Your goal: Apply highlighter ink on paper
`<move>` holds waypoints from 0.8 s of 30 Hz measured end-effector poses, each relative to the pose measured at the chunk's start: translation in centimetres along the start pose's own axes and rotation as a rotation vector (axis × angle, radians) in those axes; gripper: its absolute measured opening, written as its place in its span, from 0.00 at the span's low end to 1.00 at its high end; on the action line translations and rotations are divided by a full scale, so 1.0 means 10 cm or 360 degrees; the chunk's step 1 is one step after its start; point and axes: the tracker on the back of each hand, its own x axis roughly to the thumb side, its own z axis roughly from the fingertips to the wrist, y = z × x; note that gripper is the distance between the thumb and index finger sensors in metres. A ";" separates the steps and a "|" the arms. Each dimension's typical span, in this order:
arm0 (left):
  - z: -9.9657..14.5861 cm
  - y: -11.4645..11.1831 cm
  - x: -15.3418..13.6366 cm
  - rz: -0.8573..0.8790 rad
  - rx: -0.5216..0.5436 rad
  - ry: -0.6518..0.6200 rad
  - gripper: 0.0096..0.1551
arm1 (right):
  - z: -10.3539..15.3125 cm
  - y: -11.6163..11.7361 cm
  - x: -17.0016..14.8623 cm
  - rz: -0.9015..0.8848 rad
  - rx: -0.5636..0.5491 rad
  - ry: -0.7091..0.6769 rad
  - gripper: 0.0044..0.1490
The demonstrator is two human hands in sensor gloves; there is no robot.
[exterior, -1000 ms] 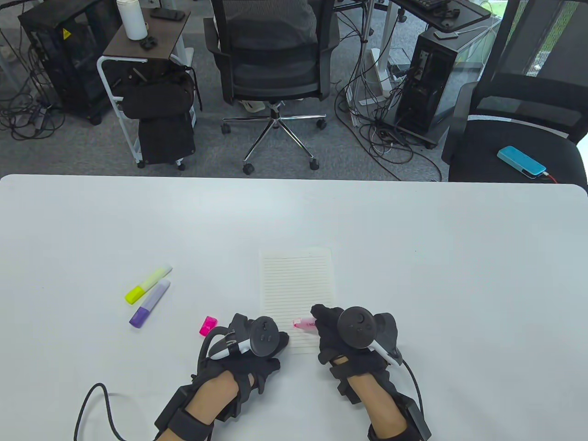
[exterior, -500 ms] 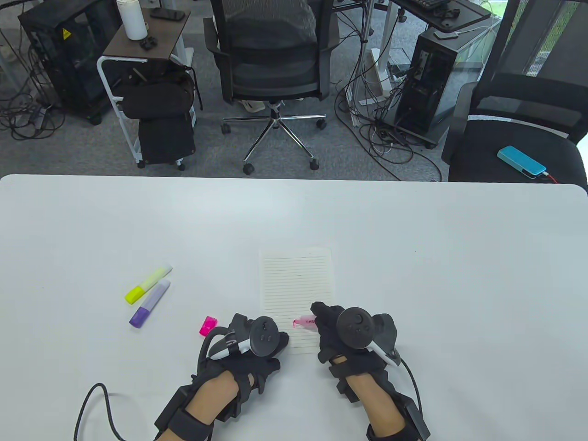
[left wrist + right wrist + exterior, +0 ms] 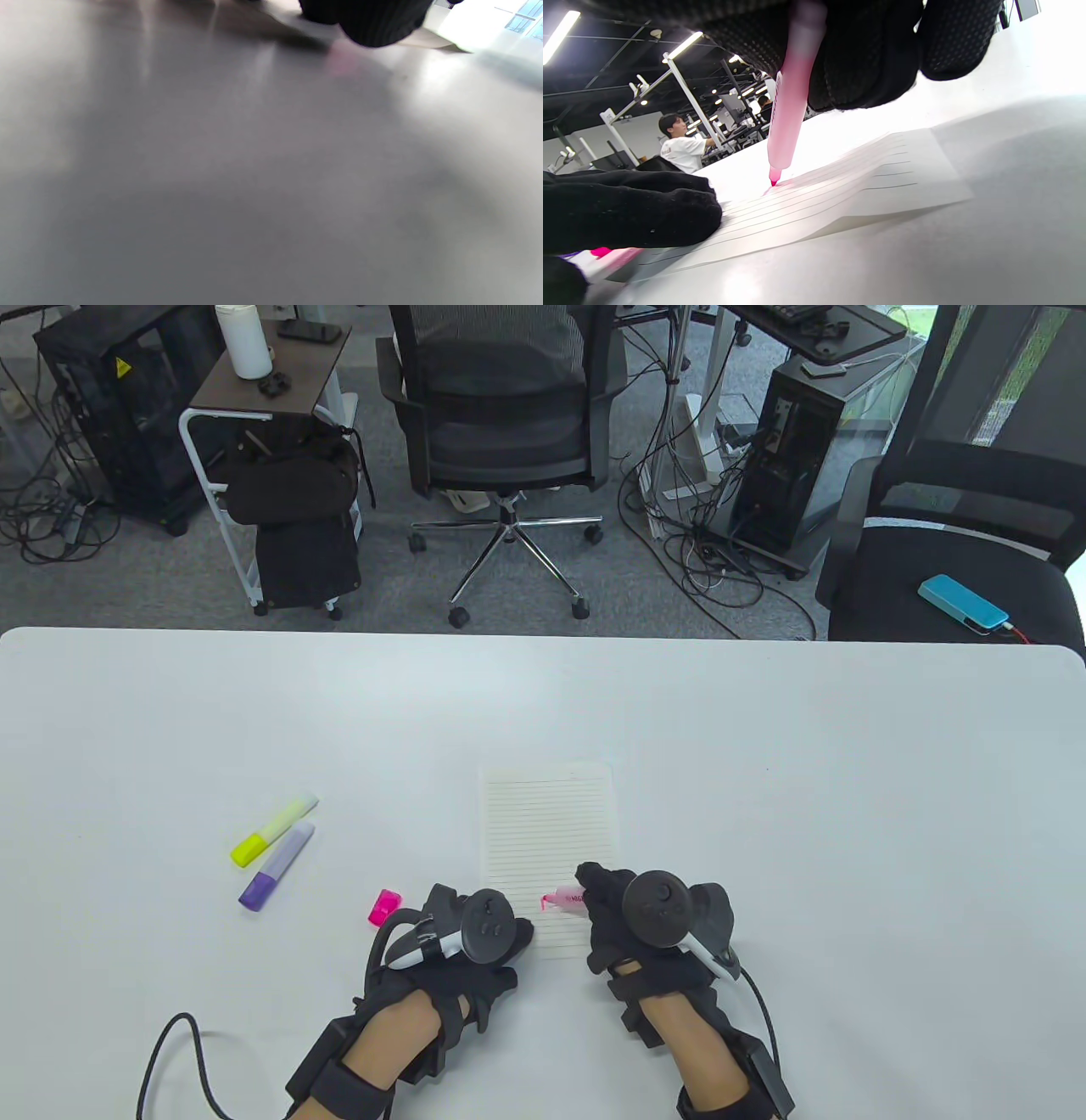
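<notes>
Pink highlighter [image 3: 791, 110] tip touches paper [image 3: 547, 831] beside left hand [image 3: 475, 946].

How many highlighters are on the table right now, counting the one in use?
3. A yellow highlighter and a purple highlighter lie capped, side by side, left of the paper. The pink highlighter is gripped by the right hand, tip on the paper. None seems hidden.

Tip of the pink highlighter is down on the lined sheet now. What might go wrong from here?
1. The paper bows up off the table along its near edge; a stroke may drag or crease it if the left hand, resting on its lower left corner, slips.
2. The pink highlighter in the right hand touches near the sheet's left side; a leftward stroke may run onto the table.
3. The pink cap lies loose beside the left hand and may get knocked away.
</notes>
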 end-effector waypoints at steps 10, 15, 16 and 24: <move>0.00 0.00 0.00 -0.0002 0.0000 0.0000 0.38 | -0.01 0.02 0.01 0.0023 -0.0025 0.0019 0.24; 0.00 0.00 0.00 0.0000 -0.0001 0.0000 0.38 | 0.00 0.00 0.03 0.0021 0.0000 0.0013 0.23; 0.00 0.00 0.00 0.0000 -0.0001 0.0000 0.38 | 0.00 0.01 0.03 0.0025 -0.0022 0.0009 0.23; 0.00 0.00 0.00 0.0003 -0.0002 -0.0001 0.38 | -0.01 -0.01 0.01 -0.0019 0.0032 0.0037 0.23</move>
